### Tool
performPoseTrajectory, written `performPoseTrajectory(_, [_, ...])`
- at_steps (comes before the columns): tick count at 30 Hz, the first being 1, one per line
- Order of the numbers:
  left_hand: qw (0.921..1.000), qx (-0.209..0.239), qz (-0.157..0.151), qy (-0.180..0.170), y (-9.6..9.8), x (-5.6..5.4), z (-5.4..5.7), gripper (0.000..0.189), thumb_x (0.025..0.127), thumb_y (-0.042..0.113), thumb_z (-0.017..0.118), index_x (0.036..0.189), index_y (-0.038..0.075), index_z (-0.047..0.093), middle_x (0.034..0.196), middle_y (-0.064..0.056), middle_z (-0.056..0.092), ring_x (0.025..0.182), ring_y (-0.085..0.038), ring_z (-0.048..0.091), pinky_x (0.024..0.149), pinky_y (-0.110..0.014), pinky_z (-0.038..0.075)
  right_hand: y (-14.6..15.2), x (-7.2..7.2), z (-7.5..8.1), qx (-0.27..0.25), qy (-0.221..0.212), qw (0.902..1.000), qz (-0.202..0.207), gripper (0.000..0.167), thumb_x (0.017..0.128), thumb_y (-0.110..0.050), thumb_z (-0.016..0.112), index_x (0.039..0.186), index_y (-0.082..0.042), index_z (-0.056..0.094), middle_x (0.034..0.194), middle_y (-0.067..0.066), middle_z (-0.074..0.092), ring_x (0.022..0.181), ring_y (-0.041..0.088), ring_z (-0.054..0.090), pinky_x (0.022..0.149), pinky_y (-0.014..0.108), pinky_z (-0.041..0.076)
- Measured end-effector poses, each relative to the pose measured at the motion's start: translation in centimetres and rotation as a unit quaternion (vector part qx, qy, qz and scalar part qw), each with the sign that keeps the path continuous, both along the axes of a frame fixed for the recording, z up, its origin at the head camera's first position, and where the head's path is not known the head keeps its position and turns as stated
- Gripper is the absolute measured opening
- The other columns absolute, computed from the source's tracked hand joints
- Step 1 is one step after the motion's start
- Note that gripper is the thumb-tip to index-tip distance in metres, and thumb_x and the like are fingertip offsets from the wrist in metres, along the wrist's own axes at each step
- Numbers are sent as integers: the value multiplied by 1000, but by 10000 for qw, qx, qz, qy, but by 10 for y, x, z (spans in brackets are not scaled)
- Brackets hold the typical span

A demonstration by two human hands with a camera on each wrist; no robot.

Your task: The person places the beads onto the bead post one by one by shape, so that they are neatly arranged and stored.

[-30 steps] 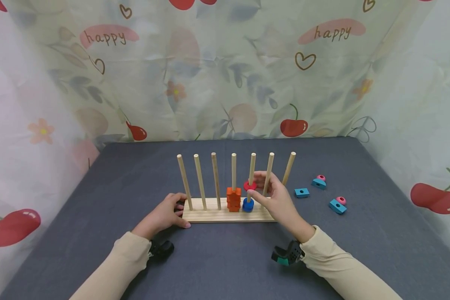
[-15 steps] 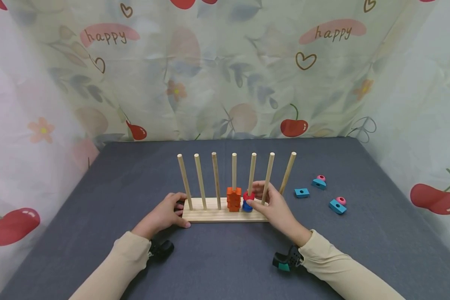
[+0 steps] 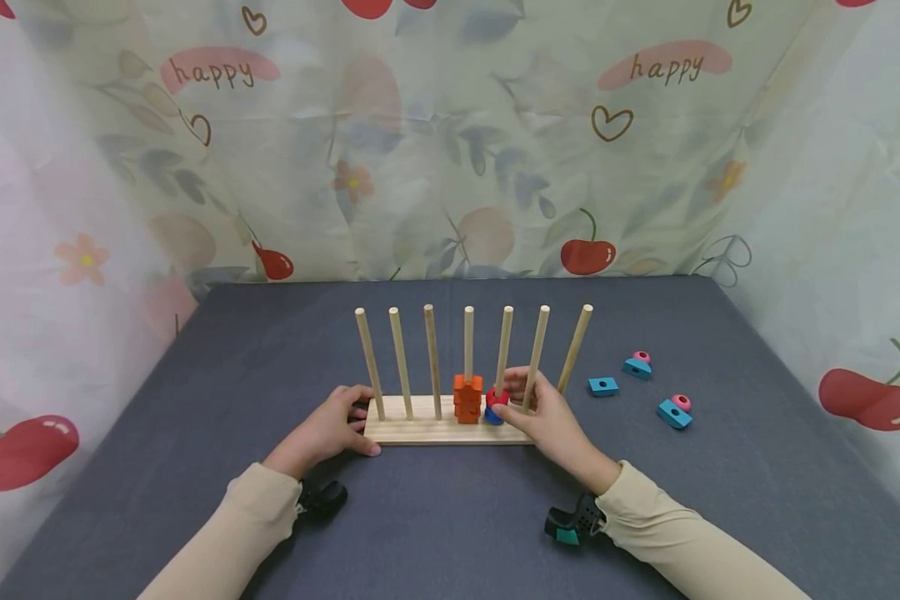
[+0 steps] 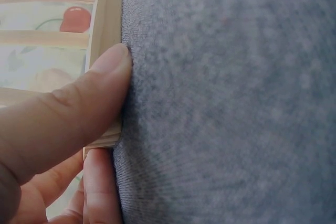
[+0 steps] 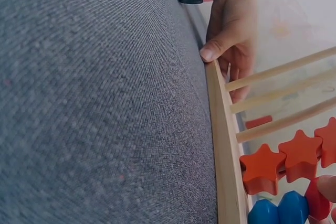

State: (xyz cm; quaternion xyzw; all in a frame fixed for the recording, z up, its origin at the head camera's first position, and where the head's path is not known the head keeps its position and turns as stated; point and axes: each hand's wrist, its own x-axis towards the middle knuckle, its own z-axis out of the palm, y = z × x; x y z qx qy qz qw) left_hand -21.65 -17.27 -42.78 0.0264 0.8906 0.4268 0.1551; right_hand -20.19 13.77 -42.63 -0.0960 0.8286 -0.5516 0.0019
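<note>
A: Left hand (image 3: 330,425)?
B: Gripping the left end of the wooden base (image 3: 420,431). Thumb along the front edge, fingers wrapped round the end. Reads as bracing, so the stand doesn't skid on the worktop (image 3: 450,517).
A: Right hand (image 3: 555,421)?
B: Fingers pinching the red piece (image 3: 498,397), thumb on the near side, the others behind. Likely a two-sided grip to keep it level on the peg.
A: Where's red sitting?
B: Low on the fifth peg (image 3: 505,342) from the left, touching the blue pieces (image 3: 492,414) under it. Right wrist view shows two blues. They seem to set how low it can sit.
A: Next peg over?
B: Fourth one carries the orange stars (image 3: 467,400), three visible in right wrist view, stacked up from the base. Pegs one to three are bare; six and seven show nothing on them, though the hand hides the lower part of both.
A: Loose stuff?
B: Right of the stand: a plain blue block (image 3: 603,387), a blue half-round (image 3: 637,368) with a pink ring (image 3: 642,357) beside it, and a holed blue block (image 3: 674,414) by a second pink ring (image 3: 681,403). Probably parked there for easy right-hand reach.
</note>
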Motion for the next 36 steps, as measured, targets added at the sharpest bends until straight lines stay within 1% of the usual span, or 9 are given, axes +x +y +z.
performPoseTrajectory(9, [10000, 14, -10, 31, -1, 2, 1, 81, 63, 0, 89, 134, 2, 49, 127, -16, 40, 115, -29, 50, 97, -38, 51, -1, 1, 2, 4, -48, 10000, 3, 44, 86, -6, 72, 124, -3, 50, 119, 16, 59, 111, 30, 57, 102, 48, 47])
performPoseTrajectory(14, [10000, 71, -27, 49, -1, 1, 0, 81, 63, -1, 88, 134, 1, 49, 127, -16, 40, 115, -29, 50, 97, -38, 51, 0, 1, 4, -33, -92, 9999, 46, 44, 86, -9, 73, 124, -3, 50, 120, 16, 59, 113, 30, 57, 103, 48, 46])
performPoseTrajectory(19, [9999, 129, -41, 65, -1, 1, 0, 81, 62, -2, 88, 134, 1, 49, 126, -17, 40, 115, -30, 51, 96, -38, 52, 4, 5, 8, 55, -39, 9998, 190, 48, 87, -12, 72, 129, -2, 49, 126, 17, 58, 119, 33, 54, 106, 51, 42])
performPoseTrajectory(23, [9999, 159, -46, 50, -1, 1, 0, 81, 63, -2, 88, 134, 1, 49, 126, -17, 40, 115, -30, 50, 97, -38, 52, 9, 10, 10, 263, -149, 9990, 317, 54, 88, -13, 71, 135, -3, 46, 133, 17, 55, 126, 34, 51, 109, 53, 38])
performPoseTrajectory(27, [9999, 155, -47, 36, -1, 1, 0, 81, 63, -1, 88, 134, 1, 49, 126, -17, 40, 115, -30, 50, 96, -38, 52, 14, 17, 8, 598, -343, 9967, 423, 63, 88, -17, 71, 142, -4, 40, 139, 17, 52, 128, 34, 51, 108, 51, 40])
performPoseTrajectory(33, [9996, 251, -73, 89, -1, 2, 0, 81, 62, -3, 88, 133, -1, 49, 125, -17, 40, 115, -30, 51, 96, -38, 52, 24, 26, 6, 994, -484, 9923, 555, 73, 89, -22, 70, 146, 2, 32, 142, 22, 47, 131, 36, 47, 109, 48, 40])
performPoseTrajectory(36, [9992, 335, -156, 145, -1, 2, 0, 81, 62, -5, 88, 133, -2, 49, 126, -19, 39, 114, -31, 51, 96, -38, 52, 29, 30, 8, 1147, -635, 9895, 600, 77, 90, -25, 70, 148, 4, 29, 144, 24, 44, 132, 37, 46, 109, 47, 39])
